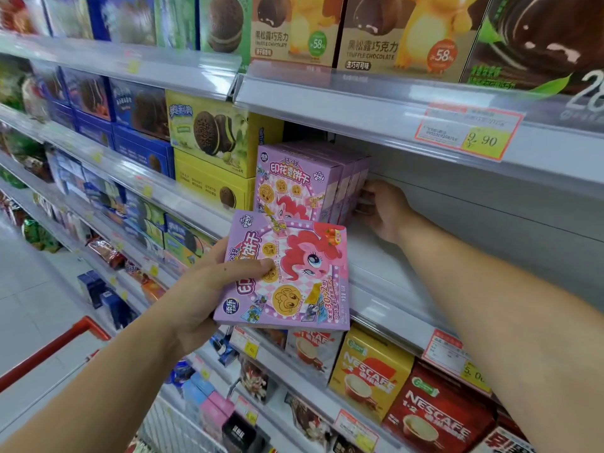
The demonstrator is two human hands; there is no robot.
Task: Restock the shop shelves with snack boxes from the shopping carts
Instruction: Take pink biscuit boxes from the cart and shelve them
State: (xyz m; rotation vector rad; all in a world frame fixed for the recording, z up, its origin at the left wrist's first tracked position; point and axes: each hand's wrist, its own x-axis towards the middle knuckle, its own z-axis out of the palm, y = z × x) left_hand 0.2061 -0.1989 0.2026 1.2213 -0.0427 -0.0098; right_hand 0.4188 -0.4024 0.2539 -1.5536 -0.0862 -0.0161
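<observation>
Left hand (209,289) grasping a purple biscuit box (287,276) tilted just before the shelf (392,263), right hand (384,209) reaching in, fingers against the back of a row of matching boxes (307,181), gripping or merely pressing unclear, red cart handle (49,351) lower left.

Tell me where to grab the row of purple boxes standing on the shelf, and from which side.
From the right, over the bare shelf: yellow boxes block the left. The purple boxes stand upright, packed front to back, so press on the rear face, near where the right hand reaches, and the front face.
</observation>
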